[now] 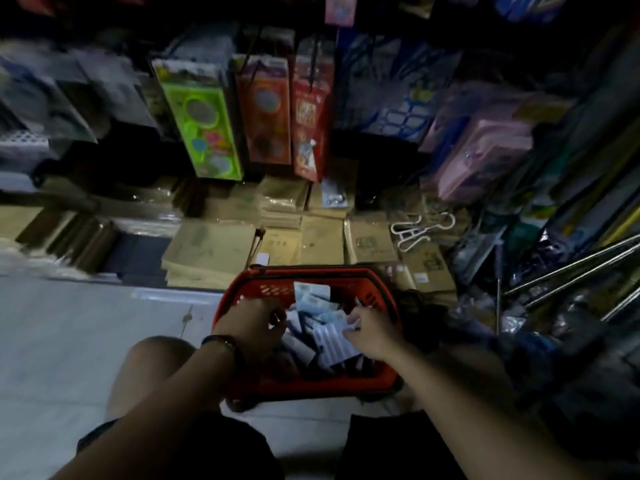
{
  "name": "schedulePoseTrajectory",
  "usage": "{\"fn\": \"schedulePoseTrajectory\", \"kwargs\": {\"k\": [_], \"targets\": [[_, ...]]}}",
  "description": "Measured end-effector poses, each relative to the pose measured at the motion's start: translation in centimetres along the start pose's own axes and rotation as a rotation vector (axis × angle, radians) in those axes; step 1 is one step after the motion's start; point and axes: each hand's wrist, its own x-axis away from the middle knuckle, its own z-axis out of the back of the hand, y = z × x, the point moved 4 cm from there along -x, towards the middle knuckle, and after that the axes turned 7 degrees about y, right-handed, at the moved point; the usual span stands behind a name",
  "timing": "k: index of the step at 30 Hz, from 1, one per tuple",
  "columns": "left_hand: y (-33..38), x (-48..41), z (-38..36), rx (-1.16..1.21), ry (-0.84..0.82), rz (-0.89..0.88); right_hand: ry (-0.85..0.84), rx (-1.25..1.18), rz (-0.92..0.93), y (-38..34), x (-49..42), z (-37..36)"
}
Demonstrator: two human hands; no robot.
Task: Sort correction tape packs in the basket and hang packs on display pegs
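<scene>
Fingers point(352, 320) among packs point(337, 344), inside basket point(311, 382) rim.

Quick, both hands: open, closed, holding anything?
Left hand: curled into the basket, hold cannot be told.
Right hand: pinches a correction tape pack.

Both my forearms reach forward and down. My left hand point(252, 320) curls its fingers downward; my right hand point(372, 336) pinches a correction tape pack point(334, 345).
</scene>
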Motion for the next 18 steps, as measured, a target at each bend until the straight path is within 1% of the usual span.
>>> {"fn": "schedulePoseTrajectory", "kwargs": {"k": [2, 4, 6, 8, 10, 13, 18], "targets": [[-1.5, -0.2, -1.9, 0.023, -0.025, 0.056, -0.090, 0.053, -0.046, 1.6, -0.9, -3.1], [-2.7, -0.4, -3.6, 0.058, -0.017, 0.100, -0.128, 0.119, -0.065, 2.8, -1.8, -5.6], [-4.0, -0.4, -5.4, 0.099, -0.030, 0.122, -0.124, 0.192, -0.070, 3.5, -2.9, -7.1], [-5.4, -0.7, -7.4, 0.109, -0.103, 0.150, -0.099, 0.265, -0.088, 4.1, -4.0, -7.5], [-6.3, -1.2, -9.1, 0.101, -0.185, 0.139, -0.037, 0.346, -0.082, 4.5, -5.4, -7.1], [-6.7, -2.3, -11.3, 0.108, -0.232, 0.110, 0.020, 0.485, -0.037, 5.1, -7.7, -6.6], [-6.9, -3.3, -14.0, 0.096, -0.309, 0.101, -0.029, 0.741, 0.007, 6.2, -10.5, -7.3]]}}
